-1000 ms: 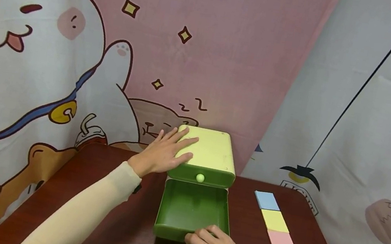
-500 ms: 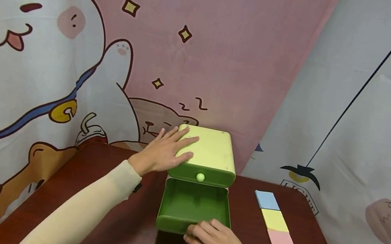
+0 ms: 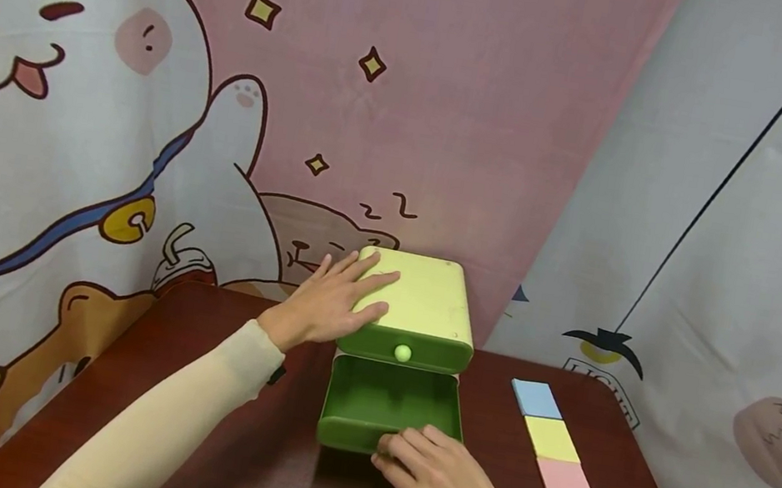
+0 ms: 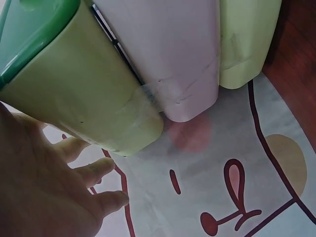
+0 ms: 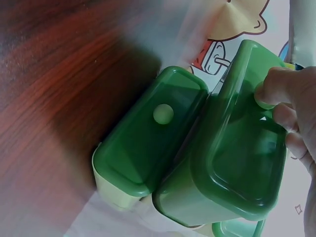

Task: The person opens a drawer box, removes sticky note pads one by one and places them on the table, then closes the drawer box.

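A small drawer cabinet (image 3: 429,292) with a pale yellow top stands on the table, its middle green drawer (image 3: 394,396) pulled part way out with a bare floor. My left hand (image 3: 324,306) rests on the left of the cabinet's top, fingers spread. At the drawer's front, my right hand (image 3: 442,484) has curled fingers; the right wrist view shows them pinching its light green knob (image 5: 265,103). The upper drawer (image 3: 431,353) is in, and so is the lower drawer (image 5: 140,143), each with a round knob. Yellow and pink side walls (image 4: 173,54) show in the left wrist view.
Blue (image 3: 536,399), yellow (image 3: 551,438) and pink (image 3: 567,486) paper pads lie in a row on the dark red-brown table (image 3: 238,457), right of the cabinet. A printed cloth (image 3: 455,119) with cartoon animals hangs behind the table.
The middle drawer has slid inward, its front moving away from me toward the cabinet, with my right hand following at its knob. My left hand stays on the top.
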{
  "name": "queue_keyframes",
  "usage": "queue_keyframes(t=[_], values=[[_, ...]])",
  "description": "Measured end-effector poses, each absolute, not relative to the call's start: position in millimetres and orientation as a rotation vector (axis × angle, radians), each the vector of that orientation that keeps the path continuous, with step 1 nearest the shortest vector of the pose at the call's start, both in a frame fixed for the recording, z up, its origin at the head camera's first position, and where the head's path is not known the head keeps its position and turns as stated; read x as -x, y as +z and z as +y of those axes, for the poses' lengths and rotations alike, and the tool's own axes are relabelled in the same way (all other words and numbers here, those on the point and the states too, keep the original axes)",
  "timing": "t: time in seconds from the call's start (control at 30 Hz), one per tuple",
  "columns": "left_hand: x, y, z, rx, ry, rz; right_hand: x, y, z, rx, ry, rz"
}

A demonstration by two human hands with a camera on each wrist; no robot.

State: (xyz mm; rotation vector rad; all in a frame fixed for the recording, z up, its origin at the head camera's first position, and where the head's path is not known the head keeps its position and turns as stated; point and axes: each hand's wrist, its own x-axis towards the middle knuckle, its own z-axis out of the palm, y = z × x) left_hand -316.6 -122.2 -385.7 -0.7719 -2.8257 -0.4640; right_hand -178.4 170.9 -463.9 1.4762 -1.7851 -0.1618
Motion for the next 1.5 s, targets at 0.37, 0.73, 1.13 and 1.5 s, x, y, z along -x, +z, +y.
queue_keyframes(t=[0.37,0.73,1.13,1.5], values=[[315,-384,-122,0.765,-0.468,-2.827,190,-462,170,-1.464,-0.138,-1.809],[315,-385,-122,0.760,-0.469,-2.825,196,-462,168,-1.422,-0.095,-1.867],[316,-383,-121,0.763,-0.470,-2.817,202,-462,164,-1.347,-0.056,-1.917],[315,-385,-122,0.771,-0.499,-2.815,210,-468,160,-1.321,-0.006,-2.057]])
